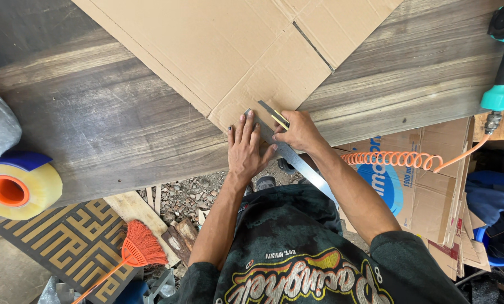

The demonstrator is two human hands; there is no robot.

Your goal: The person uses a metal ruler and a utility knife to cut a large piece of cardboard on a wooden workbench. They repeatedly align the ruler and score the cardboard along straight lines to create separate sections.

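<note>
Left hand [247, 147] lies flat, fingers spread, pressing a metal ruler [292, 152] onto the corner of a cardboard sheet [229, 50] on the wooden table [106, 124]. Right hand [300, 130] pinches a yellow pencil [280, 122] against the ruler's edge. Tape roll [18, 188] sits far left.

Weathered wooden tabletop [111, 112] above rubble-strewn floor [190, 194]

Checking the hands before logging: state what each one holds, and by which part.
Right hand holds a pencil by its rear end. Left hand holds nothing; it presses flat on the ruler over the cardboard.
</note>
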